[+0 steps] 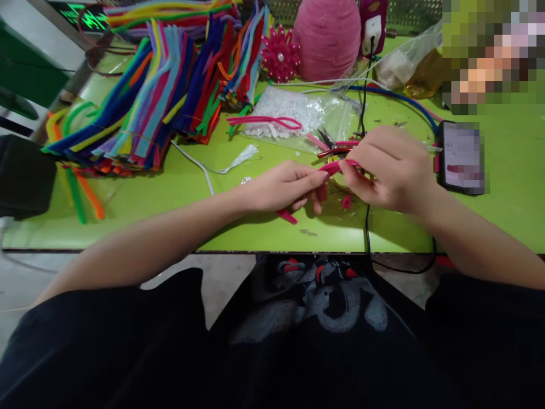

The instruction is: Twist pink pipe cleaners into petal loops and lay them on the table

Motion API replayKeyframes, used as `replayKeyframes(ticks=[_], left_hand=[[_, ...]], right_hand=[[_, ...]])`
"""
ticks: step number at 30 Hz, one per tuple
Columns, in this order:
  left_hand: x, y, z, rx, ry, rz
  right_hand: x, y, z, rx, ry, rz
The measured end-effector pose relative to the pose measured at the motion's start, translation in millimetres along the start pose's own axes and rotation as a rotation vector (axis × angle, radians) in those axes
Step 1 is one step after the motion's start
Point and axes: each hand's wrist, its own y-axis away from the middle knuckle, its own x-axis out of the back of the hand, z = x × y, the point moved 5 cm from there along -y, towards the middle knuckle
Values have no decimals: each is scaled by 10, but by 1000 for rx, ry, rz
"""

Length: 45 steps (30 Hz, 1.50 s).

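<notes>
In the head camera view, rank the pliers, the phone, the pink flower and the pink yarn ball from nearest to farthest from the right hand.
From the right hand:
1. Pliers, just beyond the hand on its left side, almost touching the fingers.
2. Phone, flat on the green table to the hand's right.
3 and 4. Pink flower and pink yarn ball, both at the table's far side; too close to call.

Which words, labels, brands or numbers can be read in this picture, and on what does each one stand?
No text can be read.
Phone: the screen is blurred, nothing legible.
Green lit sign at the top left: glowing marks, cut off and too blurred to read.
Black shirt: a grey and red print, with no readable letters.
</notes>
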Motion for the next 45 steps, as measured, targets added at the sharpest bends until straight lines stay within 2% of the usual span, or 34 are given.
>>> replayKeyframes(ticks=[2, 4, 8, 10, 13, 15, 17, 20, 22, 26, 30, 33, 35, 37, 39, 41, 42, 44, 45], left_hand=[[27, 21, 16, -27, -25, 41], [41, 54, 6, -5, -77, 53], [59, 98, -26, 32, -100, -4], [132, 90, -8, -44, -52, 65], [260, 76, 37, -229, -18, 213], [294, 77, 63, -343, -59, 248], [302, 97, 102, -453, -197, 287], [292, 147, 171, -583, -482, 367], [282, 164, 196, -622, -587, 387], [268, 147, 188, -634, -633, 375], [235, 136, 181, -660, -716, 383], [223, 136, 194, -636, -737, 401], [198, 115, 184, -579, -604, 323], [136, 86, 156, -511, -430, 172], [100, 64, 115, -438, -336, 94], [142, 46, 65, -381, -338, 146], [184, 36, 39, -367, -354, 195], [257, 3, -14, -361, -389, 251], [285, -23, -42, -355, -395, 263]], right_hand=[[8, 8, 43, -88, -87, 45], [-10, 4, 87, -139, -210, 29], [-80, -24, 122, -230, -443, -140], [-93, -20, 143, -387, -510, -153], [-99, 23, 153, -650, -552, -56], [-120, 58, 129, -765, -585, 0], [-162, 78, 87, -823, -631, -9], [-246, 81, 1, -861, -731, -135], [-285, 63, -68, -849, -802, -228], [-318, 0, -181, -776, -908, -325], [-400, -5, -236, -777, -1094, -452], [-431, 1, -257, -786, -1161, -468], [-424, -12, -304, -783, -1161, -442], [-391, -33, -362, -781, -1116, -439], [-310, -55, -353, -744, -983, -499], [-144, -43, -131, -699, -770, -536], [-25, -5, 96, -700, -649, -516], [339, 178, 808, -838, -282, -252], [571, 332, 1196, -913, 27, -79]])
